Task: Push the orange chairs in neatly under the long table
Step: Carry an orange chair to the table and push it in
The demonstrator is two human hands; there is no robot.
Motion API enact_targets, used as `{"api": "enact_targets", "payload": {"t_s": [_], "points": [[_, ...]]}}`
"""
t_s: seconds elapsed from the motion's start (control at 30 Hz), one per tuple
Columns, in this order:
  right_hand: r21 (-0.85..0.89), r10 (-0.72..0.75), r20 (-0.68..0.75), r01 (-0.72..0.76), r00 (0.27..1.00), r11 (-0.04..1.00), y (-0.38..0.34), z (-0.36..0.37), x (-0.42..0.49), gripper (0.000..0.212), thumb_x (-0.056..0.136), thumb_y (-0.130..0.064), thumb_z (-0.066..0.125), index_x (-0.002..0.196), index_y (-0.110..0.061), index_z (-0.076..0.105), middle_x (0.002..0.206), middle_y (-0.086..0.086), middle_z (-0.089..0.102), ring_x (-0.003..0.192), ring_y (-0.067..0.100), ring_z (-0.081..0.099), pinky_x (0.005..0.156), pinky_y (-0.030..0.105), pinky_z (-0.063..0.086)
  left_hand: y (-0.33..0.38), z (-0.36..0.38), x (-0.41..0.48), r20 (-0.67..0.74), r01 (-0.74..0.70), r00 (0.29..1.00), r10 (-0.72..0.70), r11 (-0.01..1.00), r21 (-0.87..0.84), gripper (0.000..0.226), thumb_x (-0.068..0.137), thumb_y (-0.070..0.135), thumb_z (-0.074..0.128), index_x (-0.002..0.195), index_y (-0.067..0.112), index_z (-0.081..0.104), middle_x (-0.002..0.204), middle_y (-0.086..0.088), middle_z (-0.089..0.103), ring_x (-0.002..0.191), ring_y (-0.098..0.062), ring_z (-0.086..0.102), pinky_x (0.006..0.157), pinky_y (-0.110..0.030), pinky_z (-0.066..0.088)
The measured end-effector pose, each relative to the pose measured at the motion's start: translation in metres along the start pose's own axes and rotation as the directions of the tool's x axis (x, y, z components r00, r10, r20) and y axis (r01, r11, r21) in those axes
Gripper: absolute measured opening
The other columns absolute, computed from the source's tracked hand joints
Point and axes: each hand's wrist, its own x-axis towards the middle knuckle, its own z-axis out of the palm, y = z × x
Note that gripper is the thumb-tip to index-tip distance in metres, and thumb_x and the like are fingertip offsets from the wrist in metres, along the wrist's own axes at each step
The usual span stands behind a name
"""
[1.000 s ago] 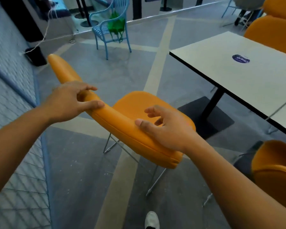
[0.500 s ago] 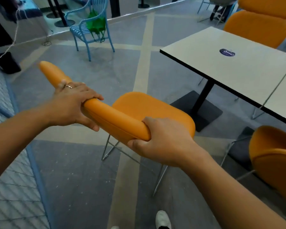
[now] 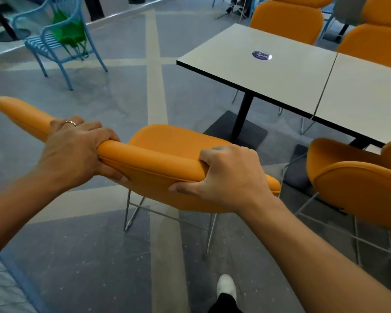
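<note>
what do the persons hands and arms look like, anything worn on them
Both arms are bare as far as the head view shows, with no sleeves in sight on the left forearm or the right forearm. The left hand wears a thin gold-toned ring on one finger. The right hand wears nothing. No gloves, watch or bracelet show.

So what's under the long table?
Under the long table you can see a black post on a flat black base and thin metal chair legs. Its top hides the rest.
</note>
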Motion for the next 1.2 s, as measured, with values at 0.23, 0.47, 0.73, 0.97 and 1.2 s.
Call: {"api": "enact_targets", "payload": {"t_s": [0.23, 0.47, 0.73, 0.97, 1.2], "points": [[0.014, 0.001, -0.06, 0.0, 0.998, 1.0, 0.035, -0.003, 0.004, 0.073, 0.063, -0.097, 0.048, 0.065, -0.025, 0.058, 0.061, -0.009, 0.052, 0.056, 0.011, 0.05, 0.057, 0.036, 0.048, 0.024, 0.002, 0.015, -0.007, -0.007, 1.0, 0.008, 1.0, 0.024, 0.087, 0.044, 0.095, 0.042, 0.096, 0.031, 0.067, 0.085, 0.001, 0.065, 0.083, -0.029, 0.053, 0.081, -0.047, 0.035], [0.023, 0.014, -0.04, -0.013, 0.999, 1.0, 0.098, -0.011, 0.016, 0.084, 0.056, -0.104, 0.041, 0.07, -0.024, 0.065, 0.063, -0.009, 0.059, 0.06, 0.01, 0.056, 0.061, 0.037, 0.049, 0.071, 0.004, 0.041, -0.043, 0.013, 0.999, -0.012, 1.0, 0.018, 0.089, 0.049, 0.095, 0.031, 0.091, 0.025, 0.068, 0.08, -0.004, 0.065, 0.08, -0.032, 0.056, 0.079, -0.047, 0.037], [0.05, -0.033, 0.029, 0.032, 0.999, 0.998, 0.161, -0.024, 0.035, 0.079, 0.056, -0.1, 0.051, 0.078, -0.027, 0.068, 0.068, -0.011, 0.061, 0.063, 0.007, 0.057, 0.06, 0.034, 0.052, 0.121, 0.005, 0.07, -0.039, 0.088, 0.995, -0.088, 0.996, 0.002, 0.086, 0.047, 0.095, 0.04, 0.088, 0.024, 0.067, 0.083, -0.005, 0.065, 0.083, -0.033, 0.057, 0.082, -0.047, 0.035], [0.092, -0.029, 0.094, 0.021, 0.995, 0.996, 0.211, -0.035, 0.052, 0.076, 0.052, -0.099, 0.054, 0.079, -0.03, 0.066, 0.07, -0.013, 0.06, 0.065, 0.006, 0.057, 0.06, 0.037, 0.053, 0.164, 0.007, 0.097, -0.03, 0.161, 0.986, -0.161, 0.987, 0.01, 0.083, 0.049, 0.092, 0.04, 0.091, 0.024, 0.065, 0.087, -0.005, 0.065, 0.087, -0.033, 0.058, 0.084, -0.047, 0.035], [0.1, -0.013, 0.175, -0.005, 0.984, 0.995, 0.227, -0.038, 0.059, 0.074, 0.048, -0.099, 0.054, 0.087, -0.037, 0.064, 0.076, -0.017, 0.06, 0.071, 0.005, 0.058, 0.064, 0.03, 0.05, 0.175, 0.009, 0.103, -0.018, 0.189, 0.982, -0.189, 0.982, 0.014, 0.084, 0.052, 0.09, 0.038, 0.098, 0.024, 0.063, 0.097, -0.007, 0.065, 0.096, -0.035, 0.057, 0.087, -0.049, 0.035]]}}
